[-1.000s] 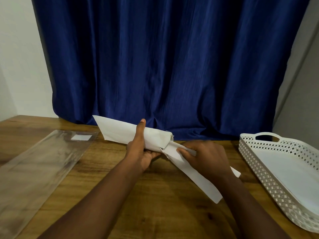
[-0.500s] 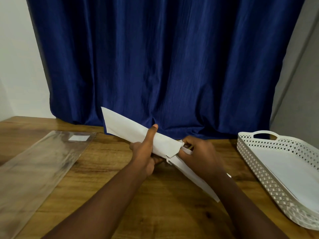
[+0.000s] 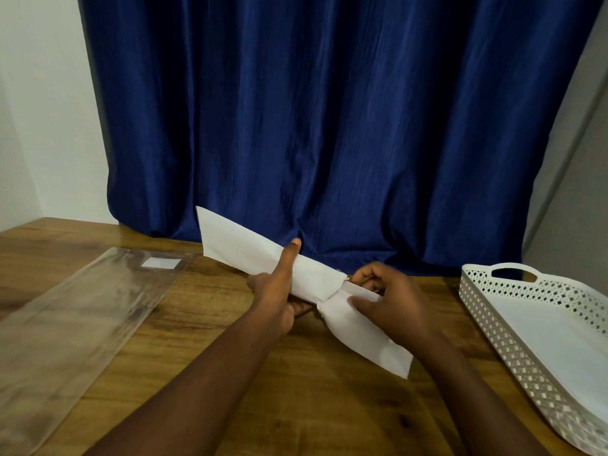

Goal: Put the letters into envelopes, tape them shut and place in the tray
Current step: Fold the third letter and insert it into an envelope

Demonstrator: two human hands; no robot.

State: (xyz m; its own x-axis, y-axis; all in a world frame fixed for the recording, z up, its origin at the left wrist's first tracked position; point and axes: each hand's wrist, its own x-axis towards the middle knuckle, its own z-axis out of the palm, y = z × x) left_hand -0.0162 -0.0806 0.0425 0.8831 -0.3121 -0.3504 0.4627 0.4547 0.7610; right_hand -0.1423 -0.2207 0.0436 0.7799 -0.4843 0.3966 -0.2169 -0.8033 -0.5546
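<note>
A dark blue curtain (image 3: 329, 126) fills the wall ahead of me and hangs down to the back edge of the wooden table (image 3: 296, 406). On my left a long clear plastic sheet (image 3: 75, 324) lies flat on the wood, with a small white label near its far end. On my right stands the white perforated tray (image 3: 487, 327), its handle at the far end, and flat white paper lies on its floor; I cannot tell whether that paper is sealed envelopes.

Both my forearms reach in from the bottom of the view and meet above the middle of the table. Between them I hold the white envelope (image 3: 237, 245) in the air, tilted so that its far end points up and to the left, in front of the curtain's hem. My left hand (image 3: 279, 291) grips it around the middle, thumb stretched straight up across the near face, fingers curled underneath. The envelope's open mouth faces right, and the white letter (image 3: 365, 337) sticks out of it, slanting down and to the right over the table, most of its length outside. My right hand (image 3: 391, 304) pinches the letter just beside the mouth, thumb pressed on the top face, fingers bent over its far edge.
</note>
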